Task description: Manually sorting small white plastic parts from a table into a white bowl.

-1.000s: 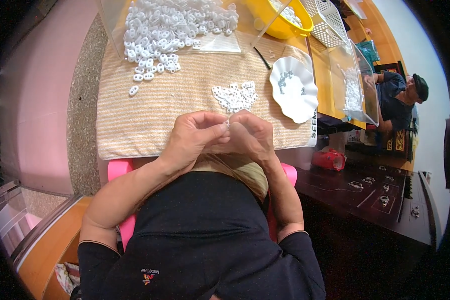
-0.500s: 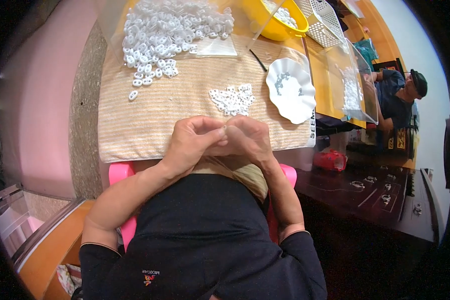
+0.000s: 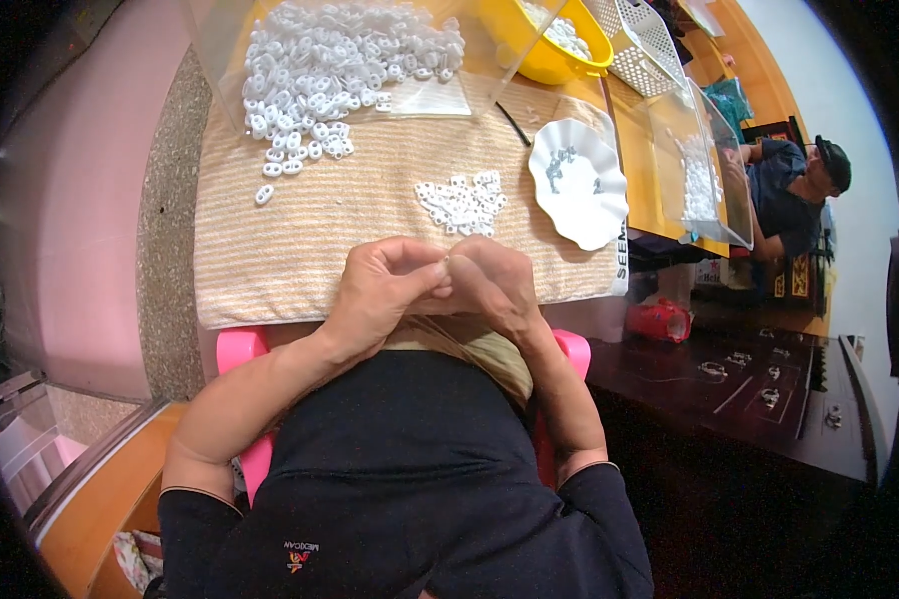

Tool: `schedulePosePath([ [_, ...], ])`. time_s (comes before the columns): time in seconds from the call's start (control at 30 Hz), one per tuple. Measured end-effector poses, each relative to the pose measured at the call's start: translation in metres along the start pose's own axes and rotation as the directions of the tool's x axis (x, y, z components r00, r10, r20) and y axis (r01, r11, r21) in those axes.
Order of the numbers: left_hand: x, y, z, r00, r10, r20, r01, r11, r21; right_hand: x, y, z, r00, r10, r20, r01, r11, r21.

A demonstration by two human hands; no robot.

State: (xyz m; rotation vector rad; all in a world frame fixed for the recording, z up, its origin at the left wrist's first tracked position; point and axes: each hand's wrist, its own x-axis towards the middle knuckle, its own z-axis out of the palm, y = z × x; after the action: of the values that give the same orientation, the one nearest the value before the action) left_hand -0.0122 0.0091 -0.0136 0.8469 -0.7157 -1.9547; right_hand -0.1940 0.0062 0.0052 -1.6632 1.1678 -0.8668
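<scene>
My left hand and my right hand meet fingertip to fingertip over the near edge of the towel-covered table. Both are pinched closed around something tiny that I cannot make out; the right hand is partly smeared by motion. Just beyond them lies a small cluster of white plastic pieces with holes. Farther off to the left spreads a big heap of white oval two-hole pieces, a few strays trailing toward me. A white scalloped dish at the right holds small greyish parts.
A striped beige towel covers the table. A clear panel stands before the heap. Black stick, yellow basin, white perforated basket and clear bin sit toward the far right. Another person sits beyond the bin.
My hands stay together at the table edge, with the right fingers shifting slightly at the pinch. The whole view has moved a little; the pieces on the towel look unchanged.
</scene>
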Motion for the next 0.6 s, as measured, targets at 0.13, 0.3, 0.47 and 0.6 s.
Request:
schedulePosePath([
  [0.13, 0.002, 0.000, -0.002, 1.000, 0.015, 0.024, -0.016, 1.000, 0.022, 0.000, 0.002, -0.001, 0.999, 0.041, 0.002, -0.041, 0.999, 0.024],
  [0.3, 0.001, 0.001, -0.001, 1.000, -0.005, 0.026, 0.005, 1.000, -0.007, -0.001, -0.001, -0.003, 0.994, 0.110, -0.002, -0.108, 0.983, 0.145],
  [0.47, 0.001, 0.006, 0.002, 0.997, -0.075, 0.008, 0.075, 0.992, -0.097, 0.001, -0.002, -0.017, 0.990, 0.142, -0.023, -0.133, 0.966, 0.223],
  [0.6, 0.002, 0.004, 0.000, 0.997, -0.069, -0.022, 0.065, 0.989, -0.135, 0.010, 0.014, -0.031, 0.996, 0.016, -0.092, -0.023, 0.997, -0.077],
])
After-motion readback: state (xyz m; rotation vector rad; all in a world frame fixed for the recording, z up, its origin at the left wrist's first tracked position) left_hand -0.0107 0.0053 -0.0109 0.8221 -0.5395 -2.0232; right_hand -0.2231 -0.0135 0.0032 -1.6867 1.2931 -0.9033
